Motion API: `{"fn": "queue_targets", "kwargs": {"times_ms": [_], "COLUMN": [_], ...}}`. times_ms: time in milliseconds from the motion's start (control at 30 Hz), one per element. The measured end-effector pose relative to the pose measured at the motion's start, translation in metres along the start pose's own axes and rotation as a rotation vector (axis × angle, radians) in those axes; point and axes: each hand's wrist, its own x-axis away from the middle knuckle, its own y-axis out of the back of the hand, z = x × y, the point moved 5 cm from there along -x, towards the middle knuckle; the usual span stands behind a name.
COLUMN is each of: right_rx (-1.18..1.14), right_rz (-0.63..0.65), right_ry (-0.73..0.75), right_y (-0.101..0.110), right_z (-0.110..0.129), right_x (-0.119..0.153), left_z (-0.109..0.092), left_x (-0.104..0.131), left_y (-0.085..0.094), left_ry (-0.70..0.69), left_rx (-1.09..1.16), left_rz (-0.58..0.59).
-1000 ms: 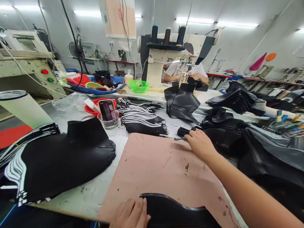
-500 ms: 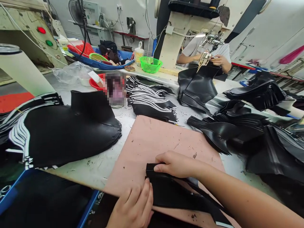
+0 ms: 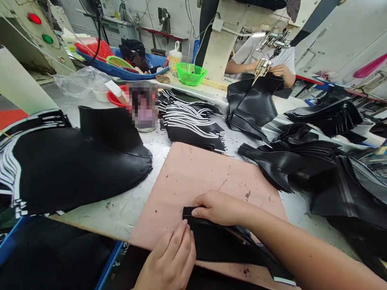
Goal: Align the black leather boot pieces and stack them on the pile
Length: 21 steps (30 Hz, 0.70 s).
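A folded black leather piece (image 3: 223, 245), probably a boot upper, lies on a pink board (image 3: 181, 177) near the table's front edge. My right hand (image 3: 222, 207) is closed on its upper fold, thumb pressed along the seam and fingers curled over the far side. At the piece's left corner, my left hand (image 3: 171, 255) has its fingers together, fingertips on the edge; its thumb is out of sight. A white strip shows at the piece's lower right end. My right forearm covers part of the leather.
Stacked black uppers (image 3: 69, 161) with white edges lie left, above a blue bin (image 3: 105, 266). White-edged pieces (image 3: 193, 125) sit behind the board, a blurred jar (image 3: 142, 106) beside them. More black leather (image 3: 302, 161) is piled right. Someone works at a sewing machine (image 3: 223, 48) opposite.
The view has shifted slightly, so the left-hand stack appears farther left. Both hands stay on the leather piece, with the left fingertips slightly higher at its corner.
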Motion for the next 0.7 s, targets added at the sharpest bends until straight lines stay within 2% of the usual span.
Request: {"fn": "queue_targets", "kwargs": {"times_ms": [200,467,600,700], "right_rx": [0.03,0.05,0.111,0.164], "right_rz": [-0.057,-0.107,-0.144,-0.181], "right_ry": [-0.04,-0.065,-0.063,-0.087], "right_y": [0.006,0.011,0.008,0.017], "right_z": [-0.009,-0.02,-0.016,-0.019], "right_x": [0.006,0.013,0.009,0.012], "left_z": [0.003,0.005,0.004,0.003], "left_x": [-0.007,-0.013,-0.022,-0.029], "left_y": [-0.002,-0.003,0.0,0.002], "left_ry": [-0.01,0.0,0.032,0.05], "left_rx": [0.003,0.026,0.022,0.006], "left_rz": [0.101,0.18,0.192,0.197]}}
